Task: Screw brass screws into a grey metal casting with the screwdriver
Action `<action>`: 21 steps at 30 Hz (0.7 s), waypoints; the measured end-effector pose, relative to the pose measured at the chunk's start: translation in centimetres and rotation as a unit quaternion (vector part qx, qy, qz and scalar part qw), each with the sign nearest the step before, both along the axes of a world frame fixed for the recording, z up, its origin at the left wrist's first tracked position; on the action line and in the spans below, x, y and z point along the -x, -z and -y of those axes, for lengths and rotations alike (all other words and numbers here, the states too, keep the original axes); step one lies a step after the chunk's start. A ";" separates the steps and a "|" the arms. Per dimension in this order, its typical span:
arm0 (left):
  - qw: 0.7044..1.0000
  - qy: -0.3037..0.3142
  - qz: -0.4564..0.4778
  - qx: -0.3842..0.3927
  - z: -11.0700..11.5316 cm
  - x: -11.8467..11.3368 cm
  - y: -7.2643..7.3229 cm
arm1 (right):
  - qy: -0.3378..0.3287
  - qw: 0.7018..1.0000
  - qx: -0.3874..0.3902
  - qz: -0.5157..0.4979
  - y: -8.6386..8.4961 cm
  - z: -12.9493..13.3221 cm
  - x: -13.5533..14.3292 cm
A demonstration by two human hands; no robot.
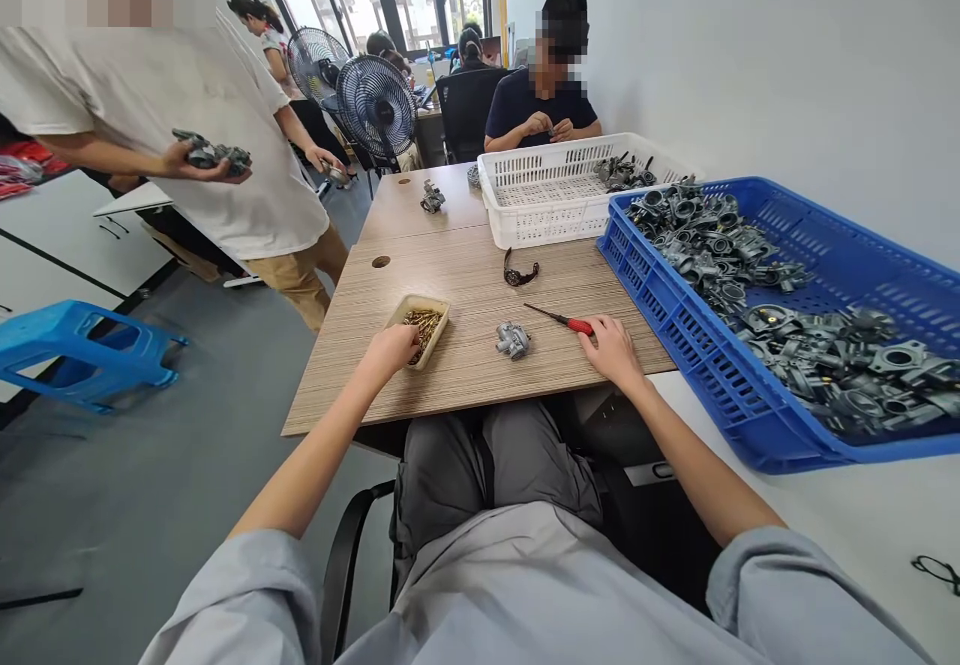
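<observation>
My left hand [395,347] reaches into a small cream tray [444,326] of brass-coloured small parts [424,323]. Its fingers are curled together among them, and what they pinch, if anything, is hidden. Under my right hand [611,347] is a screwdriver [577,326] with a red handle, lying on the table; the fingers close over the handle's end, and the dark shaft points left and away. Between my two hands a grey metal carburetor [513,339] rests on the wooden tabletop, touched by neither.
A black wristwatch [519,270] lies beyond the carburetor. To the right stands a blue crate [705,385] heaped with carburetors, behind it a white basket [536,230]. Another carburetor [433,197] sits farther back. One person stands left holding metal parts; another sits opposite.
</observation>
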State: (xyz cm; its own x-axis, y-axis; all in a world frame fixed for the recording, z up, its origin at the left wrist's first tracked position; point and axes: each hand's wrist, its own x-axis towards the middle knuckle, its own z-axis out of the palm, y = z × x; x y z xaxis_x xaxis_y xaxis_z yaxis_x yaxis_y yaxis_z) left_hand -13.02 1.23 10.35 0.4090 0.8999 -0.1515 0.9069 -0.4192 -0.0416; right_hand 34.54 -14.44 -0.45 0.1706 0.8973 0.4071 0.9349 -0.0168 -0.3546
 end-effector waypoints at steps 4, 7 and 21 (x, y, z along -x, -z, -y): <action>1.000 -0.011 0.001 -0.012 0.3 -0.2 0.1 | -0.002 1.000 0.004 0.000 -0.3 0.0 0.1; 1.000 -0.007 0.010 -0.026 0.5 0.0 0.2 | -0.005 1.000 0.008 0.002 -0.5 0.0 0.2; 0.965 0.159 0.203 -0.042 2.4 -4.0 -3.2 | 0.004 1.000 0.014 0.003 -0.8 0.0 0.5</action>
